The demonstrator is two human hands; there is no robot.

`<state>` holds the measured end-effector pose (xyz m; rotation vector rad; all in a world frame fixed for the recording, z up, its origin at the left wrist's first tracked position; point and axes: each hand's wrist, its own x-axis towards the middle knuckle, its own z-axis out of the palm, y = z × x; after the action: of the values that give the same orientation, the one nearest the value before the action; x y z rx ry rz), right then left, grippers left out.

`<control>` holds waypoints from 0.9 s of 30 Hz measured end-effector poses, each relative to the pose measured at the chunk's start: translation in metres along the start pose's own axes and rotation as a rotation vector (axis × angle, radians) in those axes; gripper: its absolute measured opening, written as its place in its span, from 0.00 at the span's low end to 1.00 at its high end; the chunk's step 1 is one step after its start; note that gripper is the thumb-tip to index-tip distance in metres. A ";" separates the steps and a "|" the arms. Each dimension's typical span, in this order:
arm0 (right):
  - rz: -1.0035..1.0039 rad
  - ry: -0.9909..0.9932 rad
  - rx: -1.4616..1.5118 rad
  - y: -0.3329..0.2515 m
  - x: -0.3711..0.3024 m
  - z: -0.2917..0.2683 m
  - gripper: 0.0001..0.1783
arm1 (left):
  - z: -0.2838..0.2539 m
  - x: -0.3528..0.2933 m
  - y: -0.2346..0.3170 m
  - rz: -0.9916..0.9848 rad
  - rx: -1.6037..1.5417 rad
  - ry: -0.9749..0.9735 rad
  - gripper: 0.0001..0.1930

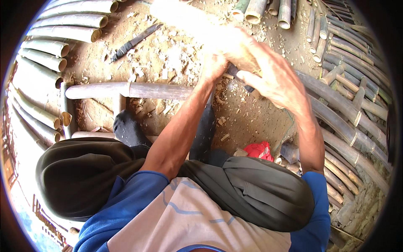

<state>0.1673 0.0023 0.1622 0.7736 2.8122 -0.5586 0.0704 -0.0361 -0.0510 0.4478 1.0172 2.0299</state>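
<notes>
My left hand [215, 66] is closed in a fist in front of me, under strong glare. A dark, wrapped-looking handle [233, 70] sticks out of it toward the lower right; the rest of this tool is lost in the brightness. Beside it, my right hand [279, 82] has its thumb stretched toward the handle and its fingers extended up and left. Between the two hands is a pale brown surface [245, 59] that I cannot make out. Whether the right fingertips touch it is washed out. A knife [135, 42] with a black wrapped handle lies on the ground to the far left.
A horizontal bamboo rail [155, 90] crosses in front of my legs. Cut bamboo poles [67, 33] lie stacked at the left, more poles [336, 101] at the right and far side. Wood shavings [180, 63] litter the dirt. A red plastic bag [259, 150] lies near my right knee.
</notes>
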 end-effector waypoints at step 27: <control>-0.118 0.505 0.301 0.010 -0.019 0.022 0.50 | 0.023 -0.009 0.014 -0.056 0.567 -0.205 0.12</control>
<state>0.1903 -0.0077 0.1438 0.9150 3.2972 -0.9389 0.0830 -0.0365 -0.0255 0.8902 1.4508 1.5839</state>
